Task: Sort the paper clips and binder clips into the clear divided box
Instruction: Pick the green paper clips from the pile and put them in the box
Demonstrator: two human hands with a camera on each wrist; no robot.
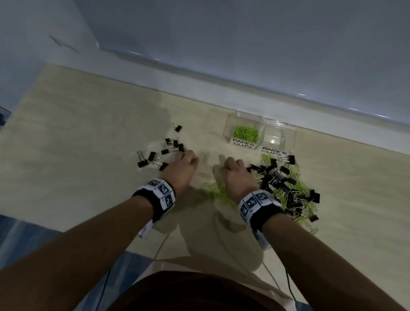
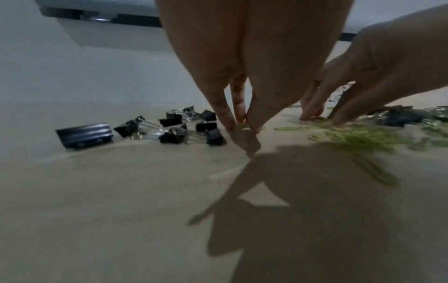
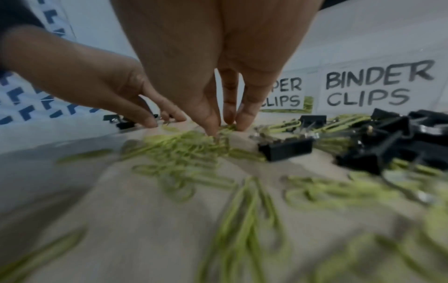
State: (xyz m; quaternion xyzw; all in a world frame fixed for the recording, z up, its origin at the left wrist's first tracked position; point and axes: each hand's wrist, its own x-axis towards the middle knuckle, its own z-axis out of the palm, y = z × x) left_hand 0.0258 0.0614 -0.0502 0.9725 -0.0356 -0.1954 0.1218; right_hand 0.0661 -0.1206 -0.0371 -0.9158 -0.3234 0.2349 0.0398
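Clear divided box of glossy see-through plastic at the far edge of the pale wood-grain tabletop, against a white ledge; two compartments side by side, each fronted by a white paper label hand-lettered in black marker: "PAPER CLIPS" on the left cell, "BINDER CLIPS" on the right. Left cell holding a small heap of lime-green paper clips; right cell showing only a glare spot. Just in front of the box and to its right, a tangled mixed pile: black folded-metal binder clips with silver wire handles, thin green coated-wire paper clips threaded among them. More loose green paper clips spread flat between the two wrists. Well apart to the left, a separate scatter of black binder clips. Left hand beside that scatter, fingers drawn together and tips down on the tabletop, perhaps pinching one green clip, though too blurred to be sure. Right hand at the near edge of the mixed pile, fingers narrowed, tips pressing into the green clips; grip not discernible. Black wristbands with square black-and-white markers on both wrists.
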